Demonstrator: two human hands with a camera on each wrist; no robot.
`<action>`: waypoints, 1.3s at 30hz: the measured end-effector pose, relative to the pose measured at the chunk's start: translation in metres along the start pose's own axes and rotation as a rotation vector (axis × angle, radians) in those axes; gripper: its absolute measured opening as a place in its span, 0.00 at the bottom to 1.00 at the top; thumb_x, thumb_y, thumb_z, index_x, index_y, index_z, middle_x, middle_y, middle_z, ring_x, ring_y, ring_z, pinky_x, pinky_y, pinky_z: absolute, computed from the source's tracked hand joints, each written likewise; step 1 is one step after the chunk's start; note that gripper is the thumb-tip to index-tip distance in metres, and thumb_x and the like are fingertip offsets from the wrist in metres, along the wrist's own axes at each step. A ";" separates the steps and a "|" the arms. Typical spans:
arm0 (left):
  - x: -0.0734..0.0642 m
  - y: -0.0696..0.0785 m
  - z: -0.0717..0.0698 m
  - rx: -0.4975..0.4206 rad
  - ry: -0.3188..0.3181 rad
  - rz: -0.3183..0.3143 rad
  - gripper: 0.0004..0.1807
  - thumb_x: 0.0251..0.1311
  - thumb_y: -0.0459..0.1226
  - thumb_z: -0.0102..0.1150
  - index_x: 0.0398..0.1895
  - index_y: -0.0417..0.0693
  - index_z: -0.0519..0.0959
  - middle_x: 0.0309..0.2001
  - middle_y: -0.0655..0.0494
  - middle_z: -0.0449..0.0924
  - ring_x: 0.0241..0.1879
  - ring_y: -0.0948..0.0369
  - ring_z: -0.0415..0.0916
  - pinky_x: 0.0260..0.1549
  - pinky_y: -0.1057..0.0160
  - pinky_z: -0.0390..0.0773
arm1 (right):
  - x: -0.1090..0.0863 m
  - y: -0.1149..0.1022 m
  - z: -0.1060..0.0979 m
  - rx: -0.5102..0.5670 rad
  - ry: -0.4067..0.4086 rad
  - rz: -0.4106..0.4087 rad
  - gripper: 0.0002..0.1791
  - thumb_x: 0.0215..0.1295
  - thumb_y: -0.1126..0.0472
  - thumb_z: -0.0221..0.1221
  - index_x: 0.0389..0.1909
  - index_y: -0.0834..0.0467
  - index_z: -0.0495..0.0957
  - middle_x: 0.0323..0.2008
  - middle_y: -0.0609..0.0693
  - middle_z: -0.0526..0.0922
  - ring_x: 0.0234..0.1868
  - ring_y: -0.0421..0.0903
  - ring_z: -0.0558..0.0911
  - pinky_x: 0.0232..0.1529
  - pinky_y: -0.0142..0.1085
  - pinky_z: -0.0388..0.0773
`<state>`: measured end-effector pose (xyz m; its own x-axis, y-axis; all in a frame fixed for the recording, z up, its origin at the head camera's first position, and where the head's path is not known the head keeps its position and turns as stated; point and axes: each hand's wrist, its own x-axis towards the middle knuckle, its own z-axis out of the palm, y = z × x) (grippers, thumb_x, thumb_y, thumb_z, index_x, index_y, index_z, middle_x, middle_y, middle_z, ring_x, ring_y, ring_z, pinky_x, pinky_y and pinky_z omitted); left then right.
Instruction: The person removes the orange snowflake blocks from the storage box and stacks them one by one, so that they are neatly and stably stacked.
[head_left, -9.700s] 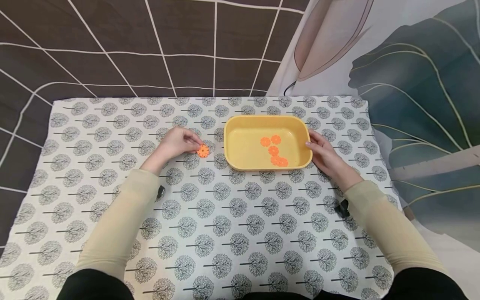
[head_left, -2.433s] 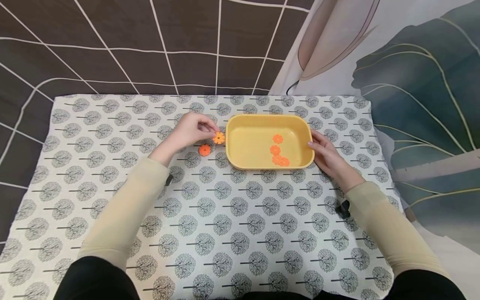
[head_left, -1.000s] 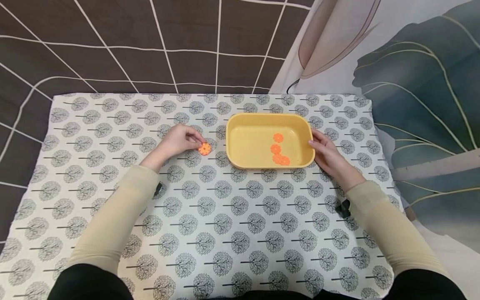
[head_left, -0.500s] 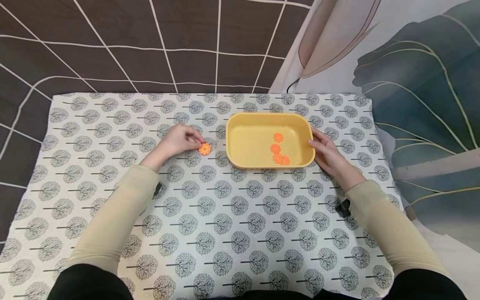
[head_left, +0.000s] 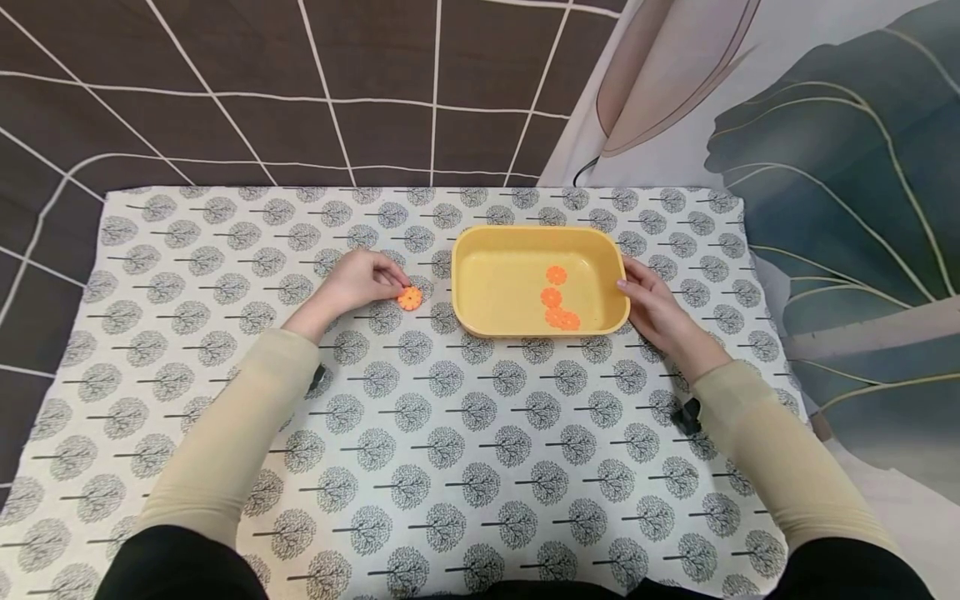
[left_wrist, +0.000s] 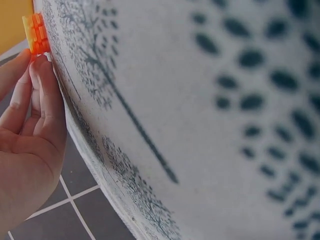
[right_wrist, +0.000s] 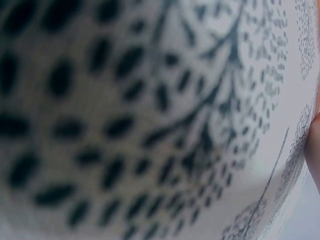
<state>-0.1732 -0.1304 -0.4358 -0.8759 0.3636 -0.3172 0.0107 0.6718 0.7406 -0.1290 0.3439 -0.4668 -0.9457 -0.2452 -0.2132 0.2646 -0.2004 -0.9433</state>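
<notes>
My left hand [head_left: 358, 279] pinches a small orange flower-shaped piece [head_left: 409, 298] with thumb and fingertips, low over the cloth, left of the yellow basin [head_left: 491, 287]. Seen from the side in the left wrist view, the orange stack [left_wrist: 36, 34] at the fingertips shows layers, the outer one yellower. My right hand [head_left: 654, 307] holds the basin's right end, thumb over the rim and fingers along the outer wall. Several orange flower-shaped pieces [head_left: 551, 297] lie inside the basin, right of its middle, some overlapping. In the right wrist view only a sliver of the hand [right_wrist: 313, 150] shows.
A white cloth with a tree print [head_left: 450, 458] covers the table. Behind its back edge hangs a dark cloth with white grid lines [head_left: 375, 75], and a leaf-patterned curtain [head_left: 832, 208] hangs at the right. Black wrist straps [head_left: 686, 417] sit by both cuffs.
One orange piece from the basin was carried left and now sits over the piece on the cloth, in my left hand. During the last second neither hand has visibly moved; the right hand stays on the basin.
</notes>
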 end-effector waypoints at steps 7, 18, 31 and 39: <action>0.001 -0.001 0.001 0.000 0.013 0.003 0.10 0.65 0.31 0.71 0.48 0.38 0.87 0.49 0.40 0.89 0.41 0.58 0.84 0.53 0.61 0.84 | 0.000 -0.001 0.001 0.009 0.005 0.012 0.31 0.81 0.71 0.50 0.80 0.63 0.56 0.66 0.42 0.75 0.63 0.38 0.78 0.67 0.24 0.78; 0.005 0.008 -0.006 -0.025 0.070 0.039 0.09 0.66 0.32 0.71 0.47 0.38 0.87 0.46 0.42 0.90 0.37 0.64 0.81 0.44 0.73 0.79 | -0.002 -0.002 0.000 0.015 0.000 0.006 0.25 0.81 0.71 0.50 0.74 0.55 0.68 0.65 0.42 0.77 0.63 0.38 0.79 0.66 0.24 0.78; 0.026 0.065 -0.001 -0.088 0.088 0.153 0.09 0.65 0.31 0.71 0.47 0.39 0.88 0.46 0.43 0.89 0.41 0.60 0.81 0.45 0.70 0.83 | -0.001 -0.002 0.000 -0.003 0.002 0.002 0.25 0.80 0.70 0.51 0.75 0.56 0.67 0.66 0.42 0.76 0.63 0.38 0.79 0.67 0.24 0.78; 0.042 0.098 0.017 -0.086 0.035 0.227 0.09 0.64 0.29 0.71 0.46 0.37 0.88 0.47 0.41 0.89 0.44 0.54 0.85 0.52 0.63 0.87 | -0.001 -0.001 0.000 0.005 0.004 0.003 0.26 0.81 0.72 0.49 0.75 0.58 0.65 0.66 0.43 0.76 0.63 0.39 0.78 0.67 0.25 0.78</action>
<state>-0.2008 -0.0382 -0.3872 -0.8718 0.4756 -0.1170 0.1697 0.5175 0.8387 -0.1285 0.3442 -0.4652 -0.9458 -0.2422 -0.2166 0.2680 -0.2047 -0.9414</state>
